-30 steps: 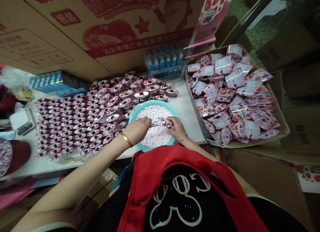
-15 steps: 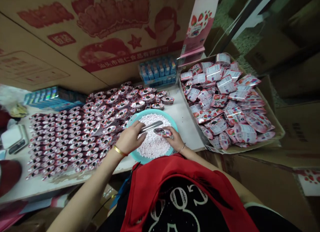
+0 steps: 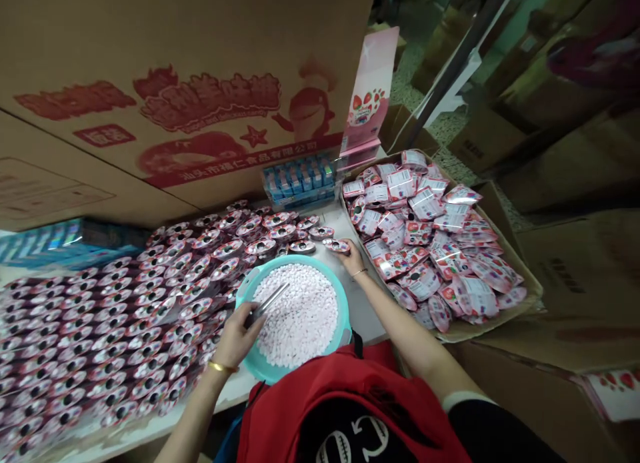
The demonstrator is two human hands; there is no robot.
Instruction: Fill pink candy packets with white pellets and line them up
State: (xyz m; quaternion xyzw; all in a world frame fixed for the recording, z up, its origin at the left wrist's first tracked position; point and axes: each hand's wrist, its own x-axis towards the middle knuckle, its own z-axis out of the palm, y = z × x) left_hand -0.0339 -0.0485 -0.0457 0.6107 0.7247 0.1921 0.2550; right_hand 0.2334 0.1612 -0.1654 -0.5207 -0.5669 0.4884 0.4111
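Note:
Small pinkish-white candies (image 3: 300, 316) fill a turquoise basin (image 3: 341, 296) in front of me. My left hand (image 3: 239, 336) is closed around a metal scoop (image 3: 273, 298), whose tip is over the candies at the basin's left side. Beyond the basin's upper right rim, my right hand (image 3: 353, 258) grips a small red and white packet (image 3: 337, 246) with its open end up. That packet is beside the end of the standing rows of similar filled packets (image 3: 145, 316).
A cardboard tray heaped with flat packets (image 3: 425, 216) lies to the right. Blue boxed packs (image 3: 300, 180) stand behind the rows, with more blue packs (image 3: 65, 243) at the left. Large printed cartons (image 3: 200, 116) wall off the back.
My right hand has moved with its packet from over the basin to beside the rows. My left hand has drawn the scoop back leftward from the packet. The view has shifted too.

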